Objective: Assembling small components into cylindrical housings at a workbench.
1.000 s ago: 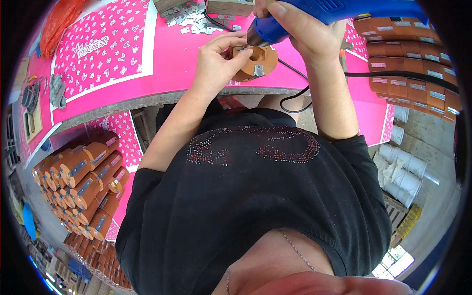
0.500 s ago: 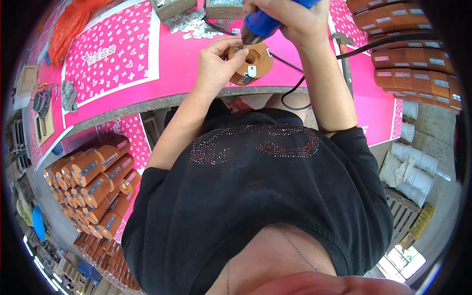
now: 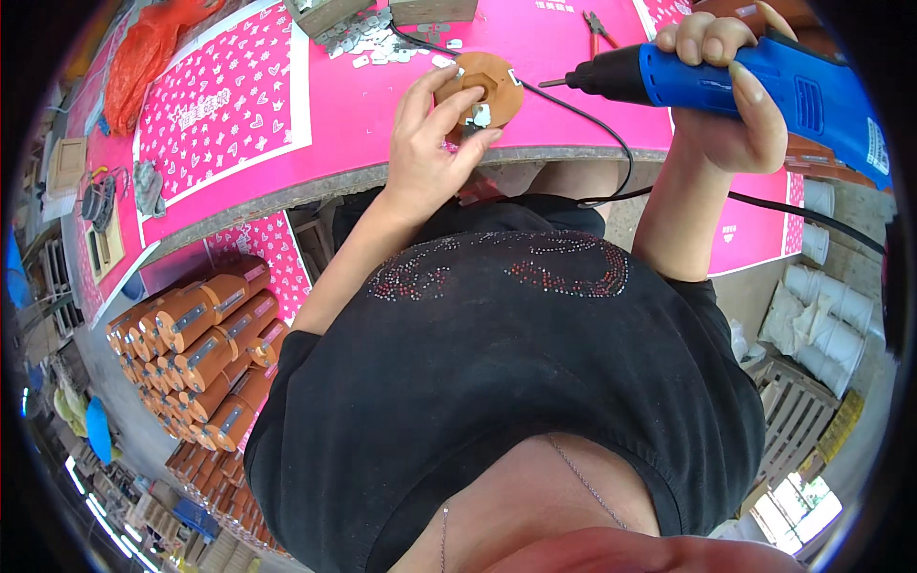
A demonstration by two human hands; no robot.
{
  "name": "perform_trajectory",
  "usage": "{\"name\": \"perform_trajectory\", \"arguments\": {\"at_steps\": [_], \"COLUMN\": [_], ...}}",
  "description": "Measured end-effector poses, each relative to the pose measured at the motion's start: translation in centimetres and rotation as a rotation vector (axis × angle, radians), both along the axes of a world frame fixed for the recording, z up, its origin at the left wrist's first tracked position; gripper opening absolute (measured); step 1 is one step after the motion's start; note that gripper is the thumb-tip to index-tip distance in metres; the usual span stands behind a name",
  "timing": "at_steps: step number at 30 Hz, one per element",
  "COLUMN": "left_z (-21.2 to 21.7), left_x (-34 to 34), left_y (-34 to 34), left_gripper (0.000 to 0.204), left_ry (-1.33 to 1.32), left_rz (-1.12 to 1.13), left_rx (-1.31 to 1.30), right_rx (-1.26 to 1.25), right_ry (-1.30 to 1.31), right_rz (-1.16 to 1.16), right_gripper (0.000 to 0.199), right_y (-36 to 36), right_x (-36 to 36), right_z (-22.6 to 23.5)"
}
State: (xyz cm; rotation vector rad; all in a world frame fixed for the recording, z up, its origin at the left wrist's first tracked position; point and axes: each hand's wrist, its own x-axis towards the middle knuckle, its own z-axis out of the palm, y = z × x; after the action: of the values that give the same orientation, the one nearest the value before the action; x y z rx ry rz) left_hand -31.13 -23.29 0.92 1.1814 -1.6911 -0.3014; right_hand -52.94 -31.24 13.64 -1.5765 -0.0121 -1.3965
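Note:
On the pink table near its front edge stands a brown cylinder (image 3: 503,74), its round end up, with a hole in the middle. A small pale metal plate (image 3: 479,116) sits near the rim on my side. My left hand (image 3: 432,129) is on the cylinder's left side, one fingertip at the hole, the thumb by the near rim. To the right, my right hand (image 3: 731,115) is closed around a blue electric screwdriver (image 3: 693,86). Its black nose and thin bit point left toward the cylinder, apart from it. A black cord (image 3: 602,122) runs across the table.
Loose metal plates (image 3: 382,43) lie beyond the cylinder beside a wooden box (image 3: 435,11). Red-handled pliers (image 3: 602,36) lie at the back right. Brown cylinders (image 3: 205,334) are stacked at my left. White buckets (image 3: 820,325) stand at the right. An orange-red plastic bag (image 3: 148,72) lies far left.
The screwdriver has swung from over the cylinder out to the right and now lies nearly level in my right hand. My left fingers have gone from a pinch to spread around the cylinder.

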Motion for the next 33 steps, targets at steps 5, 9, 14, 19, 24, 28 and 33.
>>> {"name": "perform_trajectory", "arguments": {"at_steps": [5, 9, 14, 19, 24, 28, 33], "left_z": [0.4, 0.1, -0.2, 0.4, 0.3, 0.2, 0.4], "left_x": [1.0, 1.7, 1.8, 2.0, 2.0, 1.5, -0.8], "left_y": [-0.2, -0.5, -0.6, -0.7, -0.7, -0.9, -1.5], "left_gripper": [0.030, 0.028, 0.029, 0.029, 0.028, 0.028, 0.029], "left_ry": [0.043, 0.073, 0.047, -0.043, -0.054, -0.039, -0.140], "left_rz": [-0.106, -0.171, -0.179, -0.182, -0.190, -0.195, -0.059], "left_rx": [0.118, 0.144, 0.137, 0.147, 0.133, 0.090, -0.018], "right_rx": [0.007, 0.015, 0.003, -0.008, 0.007, 0.014, 0.028], "right_ry": [-0.015, -0.018, -0.028, -0.015, -0.021, -0.039, -0.076], "right_rz": [0.035, 0.021, 0.041, 0.051, 0.066, 0.089, 0.081], "right_gripper": [0.055, 0.056, 0.058, 0.058, 0.060, 0.059, 0.059], "right_y": [1.3, 1.6, 1.5, 1.2, 1.1, 1.0, 0.6], "right_x": [0.1, -0.2, -0.1, -0.2, -0.3, -0.6, -1.0], "right_z": [-0.3, -0.4, -0.9, -1.0, -1.0, -0.9, -0.6]}}
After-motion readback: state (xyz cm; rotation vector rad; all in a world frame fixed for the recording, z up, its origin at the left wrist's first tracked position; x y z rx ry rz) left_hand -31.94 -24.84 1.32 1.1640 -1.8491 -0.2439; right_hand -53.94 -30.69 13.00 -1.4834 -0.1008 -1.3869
